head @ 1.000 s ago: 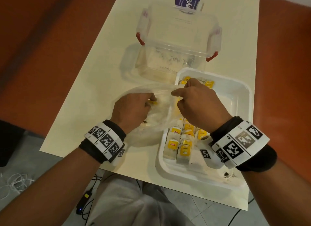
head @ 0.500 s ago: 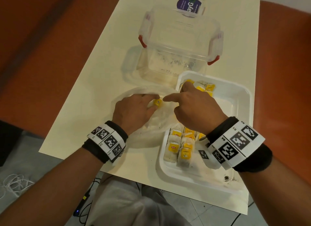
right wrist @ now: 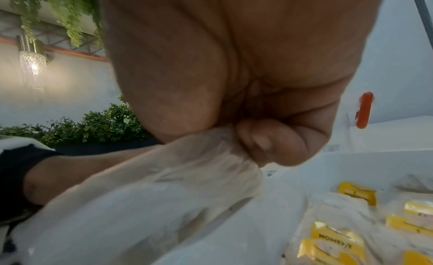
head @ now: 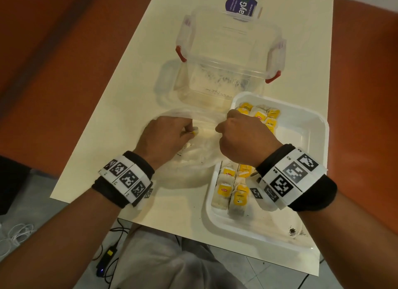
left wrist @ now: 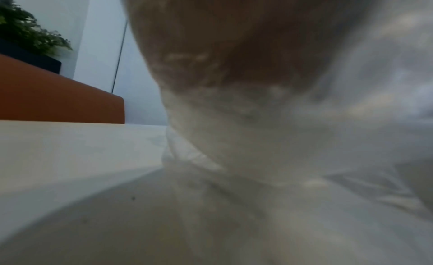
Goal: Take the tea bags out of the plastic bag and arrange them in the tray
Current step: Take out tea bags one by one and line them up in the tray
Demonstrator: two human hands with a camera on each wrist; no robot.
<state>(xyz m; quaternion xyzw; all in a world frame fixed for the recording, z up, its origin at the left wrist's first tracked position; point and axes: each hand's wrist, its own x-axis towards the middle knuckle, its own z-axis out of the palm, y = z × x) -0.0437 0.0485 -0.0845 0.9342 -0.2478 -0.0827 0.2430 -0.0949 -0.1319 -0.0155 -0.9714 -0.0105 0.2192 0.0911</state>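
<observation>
A thin clear plastic bag (head: 204, 153) lies on the cream table, left of the white tray (head: 318, 138). My left hand (head: 187, 131) is inside the bag and pinches a tea bag by its yellow tag (head: 195, 133); the left wrist view shows only film (left wrist: 257, 158) over the hand. Over the tray's left rim, my right hand (head: 221, 130) grips the bag's edge, fingers curled on the film (right wrist: 187, 167). Tea bags with yellow tags lie in rows at the near left (head: 224, 189) and far left (head: 260, 114) of the tray, and show close up (right wrist: 337, 239) in the right wrist view.
A clear lidded box with red clips (head: 226, 58) stands behind the bag and tray, with a purple-labelled pack (head: 241, 5) beyond it. Loose tea crumbs (head: 293, 231) lie in the tray's near right corner. The table's near edge (head: 107, 211) is close; orange seating flanks both sides.
My right hand, which pointed its index finger at the yellow tag, has curled onto the bag's edge. The left hand stays in the bag with the tag.
</observation>
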